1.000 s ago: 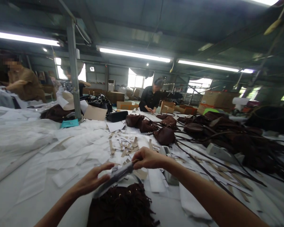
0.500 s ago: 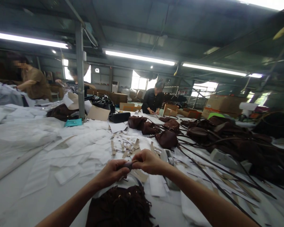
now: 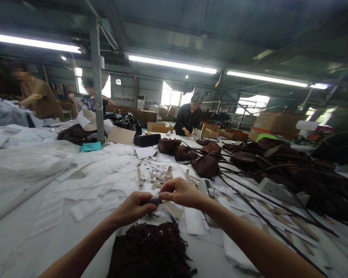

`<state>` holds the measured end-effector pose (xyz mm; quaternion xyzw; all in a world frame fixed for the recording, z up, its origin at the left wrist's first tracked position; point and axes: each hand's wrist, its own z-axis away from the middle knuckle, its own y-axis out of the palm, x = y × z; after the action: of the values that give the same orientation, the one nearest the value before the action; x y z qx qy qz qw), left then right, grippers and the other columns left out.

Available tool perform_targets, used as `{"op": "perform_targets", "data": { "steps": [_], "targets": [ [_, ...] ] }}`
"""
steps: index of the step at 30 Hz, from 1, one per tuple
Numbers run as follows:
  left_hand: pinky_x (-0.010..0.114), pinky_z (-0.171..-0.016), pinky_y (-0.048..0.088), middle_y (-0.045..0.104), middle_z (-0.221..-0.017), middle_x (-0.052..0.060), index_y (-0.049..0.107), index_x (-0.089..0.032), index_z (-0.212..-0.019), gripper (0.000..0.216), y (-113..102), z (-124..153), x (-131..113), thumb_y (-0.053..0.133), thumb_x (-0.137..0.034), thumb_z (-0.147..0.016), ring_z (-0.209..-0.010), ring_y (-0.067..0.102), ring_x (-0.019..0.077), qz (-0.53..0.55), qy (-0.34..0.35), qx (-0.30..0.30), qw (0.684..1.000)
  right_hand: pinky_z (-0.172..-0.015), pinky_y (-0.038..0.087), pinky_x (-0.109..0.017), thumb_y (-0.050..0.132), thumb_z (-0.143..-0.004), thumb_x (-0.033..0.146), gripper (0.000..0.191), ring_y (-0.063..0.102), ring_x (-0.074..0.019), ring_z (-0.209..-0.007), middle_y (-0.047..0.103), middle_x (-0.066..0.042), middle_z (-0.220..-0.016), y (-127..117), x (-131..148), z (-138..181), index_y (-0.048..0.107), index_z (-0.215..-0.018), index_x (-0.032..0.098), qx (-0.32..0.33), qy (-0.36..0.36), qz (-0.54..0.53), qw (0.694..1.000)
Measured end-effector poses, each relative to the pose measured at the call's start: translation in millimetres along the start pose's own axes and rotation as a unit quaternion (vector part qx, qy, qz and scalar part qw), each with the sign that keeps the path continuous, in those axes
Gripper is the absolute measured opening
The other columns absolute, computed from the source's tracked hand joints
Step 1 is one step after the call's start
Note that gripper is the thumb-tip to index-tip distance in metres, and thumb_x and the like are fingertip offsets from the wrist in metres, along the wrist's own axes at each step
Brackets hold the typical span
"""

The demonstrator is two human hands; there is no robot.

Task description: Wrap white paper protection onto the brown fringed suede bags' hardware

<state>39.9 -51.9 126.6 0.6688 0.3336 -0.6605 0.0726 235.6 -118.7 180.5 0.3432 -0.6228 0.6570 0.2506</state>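
Note:
In front of me, my left hand (image 3: 135, 207) is closed on a small dark grey rolled piece (image 3: 154, 200), its thumb and fingers pressed along the sides. The fingertips of my right hand (image 3: 181, 193) pinch together at the right end of that piece. Something small and pale shows there, too small to name. Below both hands lies a dark brown fringed bag (image 3: 150, 251) with small gold rings near its top. A grey tape dispenser (image 3: 205, 188) stands just beyond my right wrist.
Paper and foam sheets (image 3: 84, 208) cover the left side. Beige card strips (image 3: 155, 177) lie scattered ahead. Brown bags with long straps (image 3: 205, 166) pile up to the right, near a second tape dispenser (image 3: 281, 192). Across the table stands a co-worker in black (image 3: 188, 117); a post (image 3: 97, 85) rises left.
My right fingertips have lifted slightly and shifted at the end of the grey piece, where a pale bit now shows. My left hand keeps its grip. The view has tilted a little.

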Motion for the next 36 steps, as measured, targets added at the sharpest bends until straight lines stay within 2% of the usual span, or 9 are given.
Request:
{"op": "perform_targets", "data": {
  "steps": [7,10,12,16,19,22,29,32,36],
  "targets": [
    [0.020,-0.049,0.028,0.043,-0.055,-0.006,0.059,-0.013,-0.068,0.020,-4,3,8,0.054,-0.029,-0.079,-0.051,0.036,0.0082,-0.001,0.016,0.004,1.000,-0.052,0.027,-0.024,0.054,-0.081,0.024,0.021,0.042,-0.0095,-0.054,0.052,0.002,-0.056,21,13,0,0.059,-0.062,0.016,-0.075,-0.024,0.170,0.982],
    [0.020,-0.048,0.027,0.044,-0.056,-0.006,0.058,-0.013,-0.068,0.020,-8,5,10,0.056,-0.030,-0.078,-0.051,0.037,0.0079,0.013,0.016,0.005,1.000,-0.054,0.031,-0.023,0.043,-0.090,0.030,0.034,0.045,-0.0098,-0.056,0.054,0.000,-0.059,19,14,-2,0.058,-0.064,0.015,-0.060,-0.021,0.108,0.992],
    [0.020,-0.047,0.027,0.044,-0.055,-0.006,0.057,-0.014,-0.067,0.017,-9,6,11,0.057,-0.028,-0.076,-0.050,0.037,0.0077,0.026,0.008,-0.001,1.000,-0.054,0.034,-0.022,0.044,-0.090,0.037,0.032,0.048,-0.0098,-0.057,0.057,0.000,-0.065,16,10,-5,0.063,-0.078,0.014,-0.036,-0.019,0.055,0.998],
    [0.019,-0.044,0.027,0.046,-0.053,-0.007,0.059,-0.014,-0.070,0.013,-11,6,18,0.060,-0.026,-0.072,-0.047,0.039,0.0076,0.068,-0.009,-0.002,0.998,-0.051,0.035,-0.021,0.071,-0.068,0.031,0.026,0.048,-0.0090,-0.056,0.058,0.003,-0.064,22,2,-8,0.065,-0.086,0.013,0.043,0.004,-0.110,0.993],
    [0.018,-0.044,0.028,0.050,-0.053,-0.006,0.061,-0.014,-0.072,0.014,-11,4,25,0.062,-0.027,-0.071,-0.046,0.041,0.0073,0.074,-0.011,-0.010,0.997,-0.051,0.037,-0.021,0.066,-0.065,0.018,0.025,0.050,-0.0093,-0.052,0.057,0.004,-0.060,32,2,-7,0.063,-0.089,0.013,0.025,0.030,-0.181,0.983],
    [0.018,-0.044,0.031,0.057,-0.057,-0.004,0.060,-0.014,-0.073,0.015,-10,3,27,0.061,-0.028,-0.074,-0.046,0.044,0.0075,0.062,-0.014,-0.028,0.998,-0.049,0.036,-0.021,0.057,-0.071,0.013,0.034,0.049,-0.0094,-0.050,0.055,0.005,-0.058,38,8,-3,0.060,-0.106,0.016,-0.034,0.025,-0.090,0.995],
    [0.019,-0.042,0.030,0.058,-0.055,-0.002,0.056,-0.015,-0.068,0.032,-11,5,27,0.061,-0.044,-0.078,-0.043,0.045,0.0078,0.057,0.004,-0.049,0.997,-0.058,0.040,-0.024,0.044,-0.092,0.025,0.020,0.053,-0.0122,-0.058,0.056,0.002,-0.063,37,15,5,0.060,-0.102,0.020,-0.136,-0.041,0.098,0.985],
    [0.018,-0.041,0.030,0.059,-0.055,-0.002,0.054,-0.015,-0.066,0.034,-12,6,28,0.061,-0.046,-0.078,-0.042,0.043,0.0070,0.064,-0.001,-0.060,0.996,-0.069,0.044,-0.028,0.049,-0.091,0.031,0.018,0.057,-0.0157,-0.073,0.060,-0.002,-0.079,32,14,9,0.060,-0.100,0.020,-0.203,-0.107,0.141,0.963],
    [0.018,-0.041,0.031,0.059,-0.054,-0.002,0.055,-0.014,-0.068,0.032,-7,7,28,0.064,-0.044,-0.077,-0.042,0.044,0.0071,0.080,-0.003,-0.080,0.994,-0.082,0.045,-0.034,0.064,-0.083,0.025,0.008,0.055,-0.0198,-0.091,0.057,-0.006,-0.097,37,12,16,0.066,-0.090,0.021,-0.221,-0.188,0.220,0.931]
  ]
}}
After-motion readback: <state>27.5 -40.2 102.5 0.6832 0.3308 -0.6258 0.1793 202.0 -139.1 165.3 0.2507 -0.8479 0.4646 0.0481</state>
